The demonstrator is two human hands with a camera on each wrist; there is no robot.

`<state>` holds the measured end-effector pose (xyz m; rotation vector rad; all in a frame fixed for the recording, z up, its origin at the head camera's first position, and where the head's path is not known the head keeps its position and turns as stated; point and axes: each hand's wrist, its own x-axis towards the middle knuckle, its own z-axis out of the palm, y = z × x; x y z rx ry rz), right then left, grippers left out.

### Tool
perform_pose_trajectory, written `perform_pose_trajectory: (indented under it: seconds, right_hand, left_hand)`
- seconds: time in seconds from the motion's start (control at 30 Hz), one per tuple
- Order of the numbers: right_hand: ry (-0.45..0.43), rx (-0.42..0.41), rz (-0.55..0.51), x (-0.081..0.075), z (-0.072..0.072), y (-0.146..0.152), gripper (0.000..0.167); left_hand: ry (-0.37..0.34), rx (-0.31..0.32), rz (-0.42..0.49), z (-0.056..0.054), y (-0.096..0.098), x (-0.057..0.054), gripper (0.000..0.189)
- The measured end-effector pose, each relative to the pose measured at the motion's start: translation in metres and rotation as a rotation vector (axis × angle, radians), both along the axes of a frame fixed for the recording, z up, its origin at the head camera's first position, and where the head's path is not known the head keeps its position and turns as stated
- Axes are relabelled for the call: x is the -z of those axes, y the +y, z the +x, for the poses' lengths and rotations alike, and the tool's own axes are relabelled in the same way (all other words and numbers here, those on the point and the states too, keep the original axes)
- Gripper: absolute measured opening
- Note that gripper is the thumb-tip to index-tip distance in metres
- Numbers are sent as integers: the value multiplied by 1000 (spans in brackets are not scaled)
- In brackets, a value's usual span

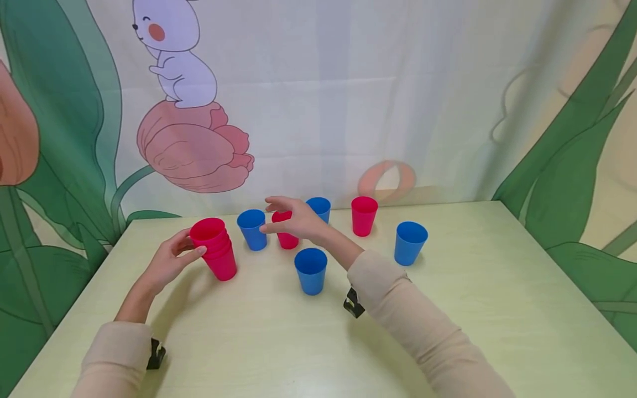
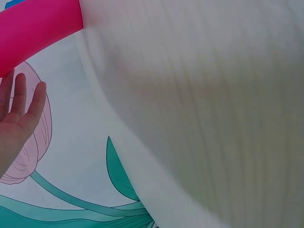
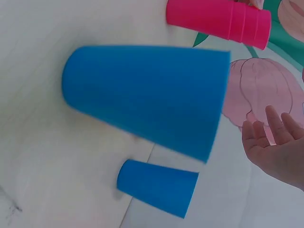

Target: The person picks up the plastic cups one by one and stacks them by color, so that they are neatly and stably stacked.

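While our left fingers (image 1: 192, 256) hold a stack of red cups (image 1: 220, 261), our right fingers (image 1: 276, 227) are parted wide, a single red cup (image 1: 287, 241) showing behind them.

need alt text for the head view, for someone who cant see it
A person's left hand holds a stack of red cups at a pale table while the empty right hand hovers by a single red cup. Four blue cups and another red cup stand nearby, before a backdrop printed with a white animal.
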<state>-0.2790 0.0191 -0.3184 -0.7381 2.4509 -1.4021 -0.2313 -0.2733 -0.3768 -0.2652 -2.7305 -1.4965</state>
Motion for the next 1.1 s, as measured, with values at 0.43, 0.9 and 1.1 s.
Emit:
perform_pose_trajectory:
  seconds: [0.43, 0.9, 1.1]
  right_hand:
    - [7, 111, 124, 26, -26, 13, 73]
    - [26, 152, 200, 34, -39, 17, 76]
    - [55, 172, 241, 41, -43, 14, 74]
  left_hand:
    - [12, 3, 12, -1, -2, 3, 61]
    - [18, 8, 16, -2, -2, -1, 59]
    - [9, 1, 13, 0, -2, 0, 59]
